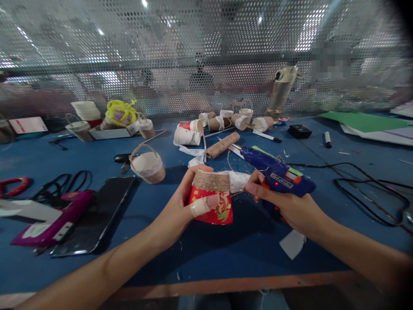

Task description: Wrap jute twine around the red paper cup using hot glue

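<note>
My left hand (187, 202) grips a red paper cup (213, 213), its thumb across the printed side. Brown twine (211, 180) is wound round the upper part of the cup. A bandage wraps that thumb. In my right hand (280, 198) is a blue hot glue gun (277, 170), held by its handle with a small red light lit. Its metal nozzle points up and to the left, away from the cup. Between the two hands, a piece of white lace (239, 181) lies behind the cup. A roll of twine (222, 145) lies just beyond.
A twine-and-lace basket (149, 165) stands left of the cup, with several similar ones (240, 121) at the back. A phone (97, 215) and a purple device (54, 219) lie left. Black cable (361, 165) loops at right; a bottle (280, 92) stands by the perforated screen.
</note>
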`<state>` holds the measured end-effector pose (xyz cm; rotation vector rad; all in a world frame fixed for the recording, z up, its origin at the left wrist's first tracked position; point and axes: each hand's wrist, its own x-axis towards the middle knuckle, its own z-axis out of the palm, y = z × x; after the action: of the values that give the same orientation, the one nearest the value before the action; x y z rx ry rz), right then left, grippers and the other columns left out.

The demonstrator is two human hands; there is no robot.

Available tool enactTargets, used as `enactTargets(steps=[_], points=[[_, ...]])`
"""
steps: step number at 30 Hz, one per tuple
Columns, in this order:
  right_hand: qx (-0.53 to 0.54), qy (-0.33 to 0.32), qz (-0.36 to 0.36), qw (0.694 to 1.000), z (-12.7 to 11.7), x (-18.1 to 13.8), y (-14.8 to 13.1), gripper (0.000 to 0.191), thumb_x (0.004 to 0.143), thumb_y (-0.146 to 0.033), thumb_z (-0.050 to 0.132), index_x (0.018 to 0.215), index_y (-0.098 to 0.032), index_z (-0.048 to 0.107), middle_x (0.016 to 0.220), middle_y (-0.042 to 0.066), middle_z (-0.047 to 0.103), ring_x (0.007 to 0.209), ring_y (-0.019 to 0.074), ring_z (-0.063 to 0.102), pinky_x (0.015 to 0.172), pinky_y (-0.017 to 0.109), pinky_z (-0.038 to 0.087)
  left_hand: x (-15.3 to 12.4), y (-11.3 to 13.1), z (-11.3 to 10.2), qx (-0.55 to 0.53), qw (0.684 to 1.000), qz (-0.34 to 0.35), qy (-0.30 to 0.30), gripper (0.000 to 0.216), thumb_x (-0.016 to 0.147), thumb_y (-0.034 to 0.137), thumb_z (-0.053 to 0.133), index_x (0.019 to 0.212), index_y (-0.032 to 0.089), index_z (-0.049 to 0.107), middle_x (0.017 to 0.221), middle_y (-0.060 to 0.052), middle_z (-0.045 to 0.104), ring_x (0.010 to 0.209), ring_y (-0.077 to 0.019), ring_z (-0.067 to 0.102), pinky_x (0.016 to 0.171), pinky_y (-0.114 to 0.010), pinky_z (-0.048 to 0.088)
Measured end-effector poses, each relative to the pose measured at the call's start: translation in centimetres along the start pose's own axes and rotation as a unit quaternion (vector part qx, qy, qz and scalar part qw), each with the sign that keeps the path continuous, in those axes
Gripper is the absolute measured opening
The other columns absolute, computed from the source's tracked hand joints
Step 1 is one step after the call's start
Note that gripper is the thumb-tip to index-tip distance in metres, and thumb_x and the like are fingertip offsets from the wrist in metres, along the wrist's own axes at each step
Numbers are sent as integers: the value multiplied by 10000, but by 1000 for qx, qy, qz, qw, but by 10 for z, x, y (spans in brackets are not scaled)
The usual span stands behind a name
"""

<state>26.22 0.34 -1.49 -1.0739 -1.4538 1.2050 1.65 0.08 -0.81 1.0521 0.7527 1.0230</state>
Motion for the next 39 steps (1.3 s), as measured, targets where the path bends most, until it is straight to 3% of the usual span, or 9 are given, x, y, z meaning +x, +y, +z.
enactTargets(steps=[12,19,28,39], points=[[-9,-5,-20,1000,7,0,-13,263,854,-304,817,684,-238,627,660,-40,608,633,129,553,651,263,514,1,-6,-3,-11,999,-3,-38,520,769,336,932,1195,325,634,1095,-2,731,1004,-234,735,827,-341,640],[-59,-6,-43,997,8,-1,-18,248,883,-246,770,672,-216,643,579,-78,491,503,71,400,494,210,403,1,-11,-7,-11,998,3,-58,512,777,351,922,1209,328,649,1111,-15,730,1049,-267,737,837,-346,638],[-7,11,-62,998,13,-1,-13,205,845,-192,788,714,-219,632,624,-79,575,566,69,500,653,184,539,0,-12,-6,-26,997,-12,-76,537,785,341,916,1257,338,660,1165,-31,749,1096,-289,742,865,-356,634],[59,17,-58,996,15,-3,-8,187,807,-127,809,783,-220,648,699,-75,634,630,65,581,688,168,566,-4,-9,-1,-42,995,-29,-80,542,779,354,923,1263,336,678,1200,-34,742,1062,-266,749,876,-345,631]])
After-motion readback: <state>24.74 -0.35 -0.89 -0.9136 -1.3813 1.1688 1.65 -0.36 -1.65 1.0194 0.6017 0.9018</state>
